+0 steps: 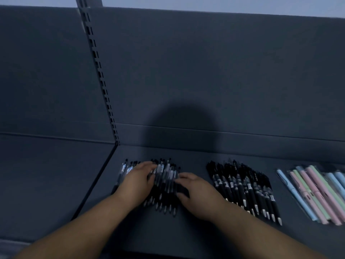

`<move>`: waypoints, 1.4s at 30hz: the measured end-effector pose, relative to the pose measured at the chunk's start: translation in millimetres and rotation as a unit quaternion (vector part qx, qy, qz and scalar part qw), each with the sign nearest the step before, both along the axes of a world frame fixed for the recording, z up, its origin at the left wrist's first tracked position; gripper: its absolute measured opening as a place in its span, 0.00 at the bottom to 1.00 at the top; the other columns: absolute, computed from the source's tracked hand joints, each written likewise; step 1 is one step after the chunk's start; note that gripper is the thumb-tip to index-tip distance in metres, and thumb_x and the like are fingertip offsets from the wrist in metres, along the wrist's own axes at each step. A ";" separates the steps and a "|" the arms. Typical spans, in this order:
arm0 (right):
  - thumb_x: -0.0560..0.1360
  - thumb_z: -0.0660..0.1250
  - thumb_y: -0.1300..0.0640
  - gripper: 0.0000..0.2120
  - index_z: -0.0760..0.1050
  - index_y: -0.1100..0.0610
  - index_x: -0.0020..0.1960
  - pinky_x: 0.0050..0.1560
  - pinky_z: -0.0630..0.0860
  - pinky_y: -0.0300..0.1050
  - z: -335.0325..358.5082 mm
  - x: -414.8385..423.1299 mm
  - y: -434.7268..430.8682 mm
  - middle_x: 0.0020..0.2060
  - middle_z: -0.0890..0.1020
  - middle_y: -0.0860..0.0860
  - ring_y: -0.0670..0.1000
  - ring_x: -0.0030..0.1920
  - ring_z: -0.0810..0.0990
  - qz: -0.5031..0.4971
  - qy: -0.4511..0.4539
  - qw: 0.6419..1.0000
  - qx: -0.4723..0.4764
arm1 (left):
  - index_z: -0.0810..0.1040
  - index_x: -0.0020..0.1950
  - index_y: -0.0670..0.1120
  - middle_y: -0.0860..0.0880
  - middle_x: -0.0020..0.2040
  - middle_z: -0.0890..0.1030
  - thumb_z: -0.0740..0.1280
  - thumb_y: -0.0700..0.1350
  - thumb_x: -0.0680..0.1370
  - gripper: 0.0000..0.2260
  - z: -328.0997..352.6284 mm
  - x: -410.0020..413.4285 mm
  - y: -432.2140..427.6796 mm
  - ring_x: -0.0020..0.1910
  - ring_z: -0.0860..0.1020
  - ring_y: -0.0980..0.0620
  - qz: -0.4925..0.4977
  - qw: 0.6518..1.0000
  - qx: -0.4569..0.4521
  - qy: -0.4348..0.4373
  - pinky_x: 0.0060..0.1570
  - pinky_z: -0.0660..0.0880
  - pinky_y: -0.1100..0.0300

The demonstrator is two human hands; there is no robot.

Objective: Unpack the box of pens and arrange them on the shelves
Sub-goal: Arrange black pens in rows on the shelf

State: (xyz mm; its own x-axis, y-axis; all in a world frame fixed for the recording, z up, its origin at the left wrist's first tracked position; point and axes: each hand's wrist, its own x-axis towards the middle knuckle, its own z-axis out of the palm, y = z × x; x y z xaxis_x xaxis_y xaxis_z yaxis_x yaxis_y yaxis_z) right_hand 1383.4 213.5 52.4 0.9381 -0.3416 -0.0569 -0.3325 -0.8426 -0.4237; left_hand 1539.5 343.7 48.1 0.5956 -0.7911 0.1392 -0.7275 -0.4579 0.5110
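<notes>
- The left hand (pixel 138 182) lies flat and loose on a pile of black pens (pixel 165 177), low in the middle of the frame, on the dark shelf (pixel 196 156).
- The right hand (pixel 196 195) touches the pile's right side. It is too blurry to tell if it grips.
- More black pens (pixel 244 189) lie to the right, then pastel pens (pixel 315 193).

Dim, bluish light. Dark grey shelving back panel (pixel 205 62) fills most of the frame, with a horizontal seam (pixel 242 134) low across it. Slotted upright (pixel 100 71) runs from top left down to centre left, splitting two bays. Pale wall strip (pixel 205 2) along top edge. Rounded shadow (pixel 183 128) at centre, above the dark grey shelf (pixel 158 230).
</notes>
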 end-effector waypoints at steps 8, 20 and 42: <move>0.79 0.61 0.50 0.26 0.61 0.48 0.76 0.71 0.61 0.38 -0.8 -15.1 -7.3 0.75 0.61 0.47 0.49 0.71 0.65 0.049 -0.001 0.999 0.006 | 0.73 0.68 0.47 0.51 0.69 0.71 0.62 0.44 0.80 0.16 16.6 -31.2 22.1 0.68 0.69 0.55 0.106 0.994 -0.023 0.001 0.61 0.54 0.75; 0.80 0.60 0.47 0.23 0.63 0.49 0.74 0.65 0.70 0.43 27.5 -2.1 75.6 0.72 0.64 0.45 0.48 0.69 0.67 0.135 -0.061 0.989 0.010 | 0.71 0.70 0.48 0.52 0.68 0.69 0.68 0.47 0.76 0.22 7.7 -119.9 195.3 0.67 0.70 0.51 0.382 0.923 -0.012 -0.047 0.66 0.63 0.62; 0.77 0.62 0.42 0.28 0.60 0.47 0.75 0.66 0.70 0.46 -61.6 50.7 552.5 0.72 0.65 0.47 0.50 0.69 0.68 0.427 0.167 0.888 -0.032 | 0.62 0.74 0.52 0.53 0.74 0.62 0.63 0.55 0.77 0.26 -69.7 -267.4 697.6 0.69 0.67 0.52 0.662 0.726 0.147 0.117 0.64 0.69 0.59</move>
